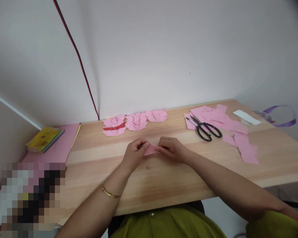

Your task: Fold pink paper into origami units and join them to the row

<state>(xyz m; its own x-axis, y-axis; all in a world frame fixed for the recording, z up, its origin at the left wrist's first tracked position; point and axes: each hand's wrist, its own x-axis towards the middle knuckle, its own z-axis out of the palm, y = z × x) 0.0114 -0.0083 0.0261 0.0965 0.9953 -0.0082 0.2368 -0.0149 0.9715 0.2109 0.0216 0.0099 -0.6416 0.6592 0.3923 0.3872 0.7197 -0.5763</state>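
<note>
Between my two hands is a small piece of pink paper (150, 149), held just over the wooden table. My left hand (135, 152) pinches its left end between thumb and curled fingers. At the other end my right hand (172, 149) is closed on it, thumb pointing inward. Part of the paper is hidden by the fingers, so its full folded shape cannot be made out. Beyond the hands, near the wall, sit several folded pink paper pieces (136, 121) in rows, with one red piece (114, 127) among those on the left.
Black-handled scissors (205, 129) lie on loose pink paper pieces (220, 117) at the right. A white strip (246, 117) and a purple strap (284, 125) are farther right. On the left, a yellow packet (44, 139) rests on pink sheets (67, 142); a blurred patch covers the near-left corner.
</note>
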